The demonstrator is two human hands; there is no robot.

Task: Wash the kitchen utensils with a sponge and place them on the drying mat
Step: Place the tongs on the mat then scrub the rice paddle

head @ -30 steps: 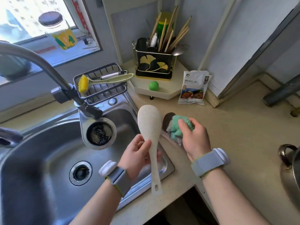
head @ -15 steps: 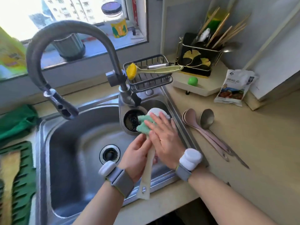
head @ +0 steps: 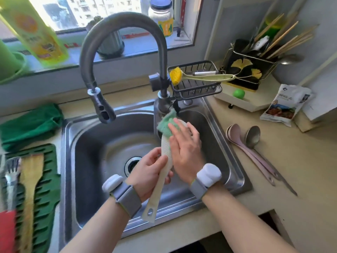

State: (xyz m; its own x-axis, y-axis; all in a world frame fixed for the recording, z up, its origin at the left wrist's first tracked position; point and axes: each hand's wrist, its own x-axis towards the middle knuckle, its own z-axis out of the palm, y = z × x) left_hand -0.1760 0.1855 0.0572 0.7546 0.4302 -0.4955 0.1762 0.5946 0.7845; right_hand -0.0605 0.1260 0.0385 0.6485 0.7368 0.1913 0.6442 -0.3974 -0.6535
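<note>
Left hand grips rice paddle handle, blade far-up; flat right hand presses sponge on blade.

We see a glossy brushed-steel sink, our dimpled white plastic rice paddle beneath fuzzy green cloth, and a matt wooden spatula left of the sink.

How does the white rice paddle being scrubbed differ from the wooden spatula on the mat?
The white rice paddle is held over the sink, gripped at the handle by the left hand, while the right hand presses a green sponge on its head. The wooden spatula lies untouched on the green drying mat. The paddle is pale and dimpled, the spatula brown with a flat blade. Both are long-handled.
</note>
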